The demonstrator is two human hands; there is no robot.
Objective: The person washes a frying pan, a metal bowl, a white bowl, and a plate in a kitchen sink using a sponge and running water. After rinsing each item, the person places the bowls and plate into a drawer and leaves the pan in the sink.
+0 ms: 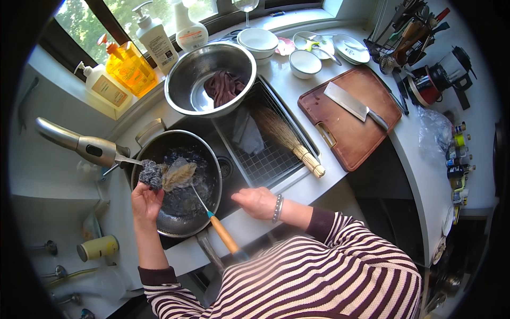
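Observation:
My left hand (148,202) pinches a dark grey scouring pad (151,174) above the wok (180,223). Water runs from the pull-out faucet (85,146) onto the pad. In the wok, which stands in the sink (235,175), water splashes over the dark bottom. A long-handled scrubber (223,233) with a wooden grip leans over the rim, its metal rod reaching a tan, fibrous clump (179,176). My right hand (257,203), with a bead bracelet, hovers near the counter's front edge, fingers curled and nothing visible in them.
A steel basin (187,85) holding a brown cloth (223,88) sits behind the wok. A straw whisk (295,145) lies across a drain rack (255,171). On the right, a cleaver (346,101) rests on a cutting board (358,139). Soap bottles (131,69) line the window sill.

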